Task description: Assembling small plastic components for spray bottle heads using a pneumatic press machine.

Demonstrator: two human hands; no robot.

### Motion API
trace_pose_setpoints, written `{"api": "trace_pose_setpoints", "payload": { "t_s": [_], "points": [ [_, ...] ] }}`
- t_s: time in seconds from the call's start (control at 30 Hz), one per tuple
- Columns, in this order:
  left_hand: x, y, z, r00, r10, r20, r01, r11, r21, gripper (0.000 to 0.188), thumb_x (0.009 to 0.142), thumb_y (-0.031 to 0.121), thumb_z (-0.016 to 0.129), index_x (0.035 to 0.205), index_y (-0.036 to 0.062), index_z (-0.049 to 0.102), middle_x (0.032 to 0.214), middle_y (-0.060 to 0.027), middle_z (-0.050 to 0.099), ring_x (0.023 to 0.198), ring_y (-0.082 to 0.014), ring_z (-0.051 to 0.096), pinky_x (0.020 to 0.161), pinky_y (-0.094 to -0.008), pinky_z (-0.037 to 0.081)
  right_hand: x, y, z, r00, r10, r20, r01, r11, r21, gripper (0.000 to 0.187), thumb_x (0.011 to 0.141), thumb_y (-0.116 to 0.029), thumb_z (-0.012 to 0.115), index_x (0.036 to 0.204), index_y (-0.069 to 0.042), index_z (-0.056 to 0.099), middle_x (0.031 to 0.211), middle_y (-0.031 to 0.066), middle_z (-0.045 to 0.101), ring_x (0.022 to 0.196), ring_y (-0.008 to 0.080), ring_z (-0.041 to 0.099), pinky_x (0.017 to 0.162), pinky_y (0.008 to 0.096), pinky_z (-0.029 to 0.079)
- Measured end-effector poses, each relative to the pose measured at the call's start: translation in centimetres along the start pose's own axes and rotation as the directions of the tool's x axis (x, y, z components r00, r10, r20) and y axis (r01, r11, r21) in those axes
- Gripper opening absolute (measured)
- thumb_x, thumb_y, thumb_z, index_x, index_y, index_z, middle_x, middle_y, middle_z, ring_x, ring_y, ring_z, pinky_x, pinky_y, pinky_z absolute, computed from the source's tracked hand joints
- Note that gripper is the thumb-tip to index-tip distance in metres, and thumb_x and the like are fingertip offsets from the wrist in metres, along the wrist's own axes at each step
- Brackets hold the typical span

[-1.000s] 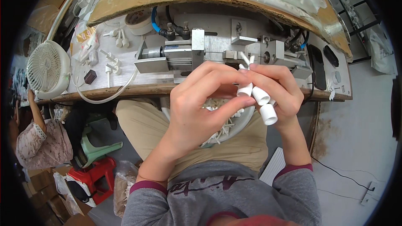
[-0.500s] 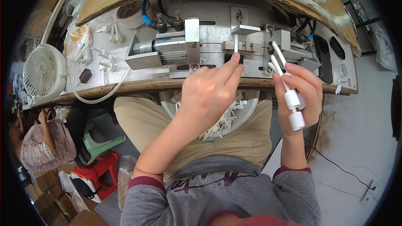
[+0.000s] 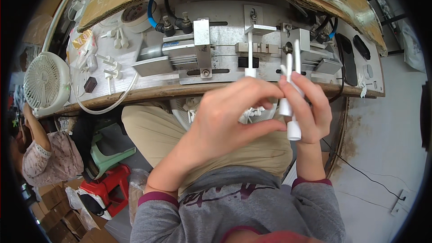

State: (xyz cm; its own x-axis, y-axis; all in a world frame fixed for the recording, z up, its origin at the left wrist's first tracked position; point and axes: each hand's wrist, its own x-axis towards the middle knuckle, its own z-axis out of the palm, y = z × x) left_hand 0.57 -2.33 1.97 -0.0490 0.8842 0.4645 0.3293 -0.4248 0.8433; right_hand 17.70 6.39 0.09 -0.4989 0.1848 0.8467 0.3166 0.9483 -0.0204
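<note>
My right hand [image 3: 312, 112] is closed around several white plastic rods with wider cylindrical ends [image 3: 294, 130], their thin ends pointing away from me. Reaching across from the left, my left hand [image 3: 225, 114] has its thumb and forefinger spread apart beside those rods, and the fingertips come close to my right fingers. Nothing shows between the left fingers. Another white rod [image 3: 250, 56] stands alone at the metal fixture block [image 3: 265, 48], its thin end under a small metal bracket [image 3: 262, 29] and its wide end toward me.
Metal clamping units flank the fixture, left [image 3: 202, 47] and right [image 3: 302, 40]. A tub [image 3: 180, 116] of white parts is between my legs. Loose white pieces [image 3: 112, 69], a tape roll [image 3: 135, 17] and a fan [image 3: 46, 83] lie leftward; a phone [image 3: 345, 58] is rightward. A person [image 3: 51, 157] sits at far left.
My left hand has let go of the rod at the fixture and moved back and right, toward my right hand. My right hand has shifted left, and its rods now point more straight ahead.
</note>
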Motion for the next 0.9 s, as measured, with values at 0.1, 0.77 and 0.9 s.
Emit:
{"api": "trace_pose_setpoints", "payload": {
  "t_s": [0.1,0.77,0.9],
  "points": [
    [-0.2,0.5,0.3,0.998,0.029,-0.048,-0.025,0.997,0.066,0.041,0.071,0.002,0.088,0.108,-0.0001,0.071,0.098,-0.0097,0.073,0.082,-0.0173,0.072,0.073,-0.0286,0.061,0.4,-0.5,0.3,1.0,0.008,0.022,-0.008,1.0,0.022,0.038,0.069,-0.003,0.075,0.106,0.006,0.073,0.114,0.0172,0.065,0.066,0.0188,0.063,0.053,0.0261,0.05],
    [0.9,-2.8,0.2,0.996,0.077,0.052,-0.089,0.641,0.763,0.028,0.076,0.014,0.081,0.102,0.0072,0.076,0.117,-0.0037,0.074,0.064,-0.0188,0.066,0.06,-0.0289,0.05,-0.4,-0.2,-2.6,0.912,0.404,-0.069,-0.393,0.911,0.127,0.04,0.077,0.005,0.082,0.108,-0.009,0.061,0.115,0.0124,0.058,0.083,0.0184,0.059,0.074,0.0281,0.052],
    [1.0,-1.9,0.0,0.999,-0.026,-0.031,0.038,0.868,0.495,0.034,0.074,0.013,0.085,0.106,0.0056,0.076,0.104,-0.0048,0.075,0.065,-0.0148,0.066,0.061,-0.0264,0.052,0.1,-0.9,-2.9,0.926,0.377,-0.011,-0.374,0.923,0.094,0.036,0.073,0.003,0.085,0.102,-0.008,0.067,0.105,0.0093,0.061,0.087,0.0196,0.063,0.074,0.0297,0.053]
  ]
}}
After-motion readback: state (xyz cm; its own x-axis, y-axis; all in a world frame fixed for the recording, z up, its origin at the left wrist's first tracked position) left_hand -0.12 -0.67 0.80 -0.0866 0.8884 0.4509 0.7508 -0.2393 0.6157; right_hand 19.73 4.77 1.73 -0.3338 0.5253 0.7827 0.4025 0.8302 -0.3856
